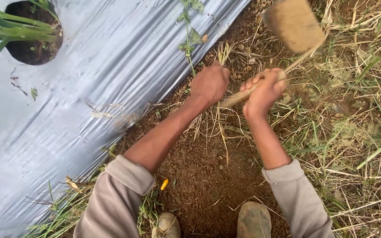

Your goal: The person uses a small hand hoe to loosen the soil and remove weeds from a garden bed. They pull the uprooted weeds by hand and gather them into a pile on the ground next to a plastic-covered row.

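Both hands grip a wooden hoe handle [237, 98]. My left hand [209, 83] is closed around its near end, and my right hand [264, 90] holds it a little farther up. The hoe's flat, soil-caked blade [293, 23] is raised and blurred at the top of the view, above dry grass. Bare brown soil [208, 176] lies under my forearms, with cut grass stalks scattered on it. My two muddy boots [253, 219] stand at the bottom edge.
Silver plastic mulch sheet [89, 79] covers the bed on the left, with a planting hole [31, 31] holding green leafy stalks. A small weed [189, 37] grows at the sheet's edge. Dry and green grass [358, 132] fills the right side. A small yellow bit [164, 184] lies on the soil.
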